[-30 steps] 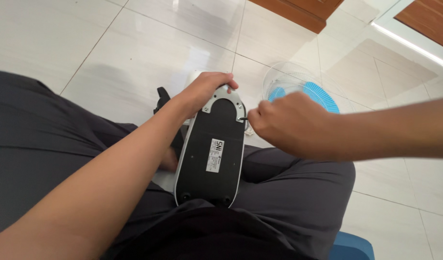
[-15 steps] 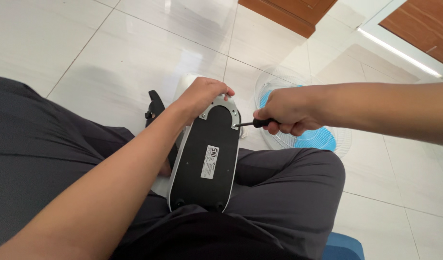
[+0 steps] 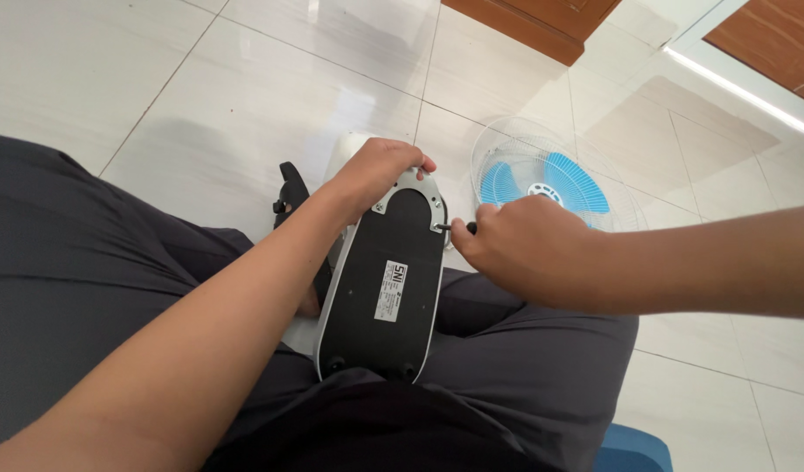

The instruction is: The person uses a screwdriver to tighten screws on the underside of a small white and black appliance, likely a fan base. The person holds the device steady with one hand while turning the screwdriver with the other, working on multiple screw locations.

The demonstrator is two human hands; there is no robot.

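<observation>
Base plate (image 3: 389, 288) of a small appliance, black underside in a white rim, faces up on the person's lap, resting across dark trousers (image 3: 524, 367). White label sits mid-plate, rubber feet at the near end. Flipped this way, probably so the rim screws face the camera.

Left hand (image 3: 380, 175) is clamped over the far end, fingers curled round the white rim; looks like it's bracing the unit so it can't rock on the legs.

Right hand (image 3: 524, 253) comes in from the right, fingers closed tight round a dark screwdriver (image 3: 459, 228). Only the handle stub and shaft show, and the tip meets the plate's right rim near the far corner.

Black part (image 3: 290, 197) pokes out left of the unit, can't tell what it is. Fan grille (image 3: 555, 183) with blue blades lies flat on the white tiled floor (image 3: 201, 96) beyond. Blue object (image 3: 633, 450) sits at the bottom edge.
</observation>
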